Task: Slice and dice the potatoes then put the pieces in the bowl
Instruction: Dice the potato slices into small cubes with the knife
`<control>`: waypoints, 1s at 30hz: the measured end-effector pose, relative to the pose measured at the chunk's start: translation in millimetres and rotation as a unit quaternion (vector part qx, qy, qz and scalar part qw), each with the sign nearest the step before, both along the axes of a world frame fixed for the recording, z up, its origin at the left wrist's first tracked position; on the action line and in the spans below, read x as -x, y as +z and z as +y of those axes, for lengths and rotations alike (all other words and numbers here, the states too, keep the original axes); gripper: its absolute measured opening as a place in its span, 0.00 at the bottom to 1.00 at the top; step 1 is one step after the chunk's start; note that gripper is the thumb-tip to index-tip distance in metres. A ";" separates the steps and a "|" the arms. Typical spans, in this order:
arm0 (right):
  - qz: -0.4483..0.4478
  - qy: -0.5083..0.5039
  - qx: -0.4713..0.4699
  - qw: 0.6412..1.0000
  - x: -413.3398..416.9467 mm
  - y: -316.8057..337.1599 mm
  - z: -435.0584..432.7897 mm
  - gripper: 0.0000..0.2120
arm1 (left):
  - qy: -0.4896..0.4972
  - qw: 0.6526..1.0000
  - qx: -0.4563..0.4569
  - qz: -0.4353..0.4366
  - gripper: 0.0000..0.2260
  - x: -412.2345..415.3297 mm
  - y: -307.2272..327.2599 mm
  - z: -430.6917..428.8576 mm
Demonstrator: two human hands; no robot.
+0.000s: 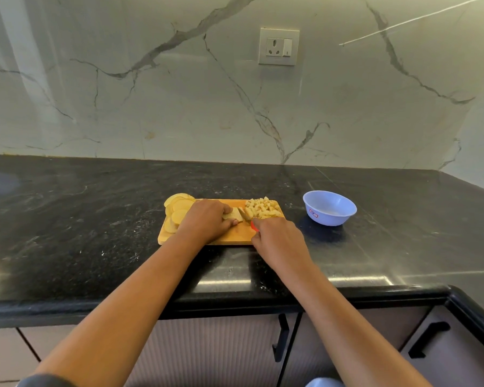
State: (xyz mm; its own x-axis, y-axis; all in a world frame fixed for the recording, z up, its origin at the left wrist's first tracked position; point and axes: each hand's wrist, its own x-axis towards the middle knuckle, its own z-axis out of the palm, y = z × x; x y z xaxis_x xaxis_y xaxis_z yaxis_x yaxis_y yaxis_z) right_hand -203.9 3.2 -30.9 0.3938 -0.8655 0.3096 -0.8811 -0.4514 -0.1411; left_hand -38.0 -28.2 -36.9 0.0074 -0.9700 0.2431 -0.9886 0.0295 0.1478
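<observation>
1. Head view: a wooden cutting board (235,236) lies on the dark counter (95,219). Round potato slices (179,208) are heaped at its left end, and diced pieces (261,209) are piled at its far right corner.
2. The left hand (207,219) curls its fingers over a small stack (234,215) of slices mid-board and grips it down.
3. The right hand (277,238) is wrapped round a knife (253,225). Only a sliver of red handle shows, and the blade sits just right of the stack.
4. The blue bowl (329,216) stands on the counter right of the board, apart from it, and looks empty or nearly so.
5. Risks, as I judge them:
   - The left fingertips sit just beside the blade, so a slip of the wet stack could bring them under the edge.
   - The stack may shear sideways under pressure, giving uneven dice.
   - The diced pile crowds the board's right edge, so more pieces pushed that way may spill onto the counter.
   - The gap between board and bowl invites drops during transfer.
</observation>
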 end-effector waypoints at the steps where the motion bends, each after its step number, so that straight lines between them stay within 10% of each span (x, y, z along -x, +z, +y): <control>1: 0.002 -0.005 0.001 1.000 -1.7 0.7 -3.8 0.12 | 0.001 1.000 0.002 0.007 0.22 -1.2 -0.7 -0.3; 30: 0.016 -0.004 -0.016 1.000 -27.0 6.1 -9.9 0.11 | 0.016 1.000 0.011 0.014 0.20 -2.4 2.0 -2.2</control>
State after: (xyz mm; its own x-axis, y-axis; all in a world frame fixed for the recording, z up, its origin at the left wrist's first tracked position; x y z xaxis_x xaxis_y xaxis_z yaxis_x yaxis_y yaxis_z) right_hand -176.9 -6.6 -24.8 0.3961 -0.8781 0.2683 -0.8891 -0.4398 -0.1267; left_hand -35.7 -30.4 -34.9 0.0452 -0.9637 0.2631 -0.9846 0.0014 0.1745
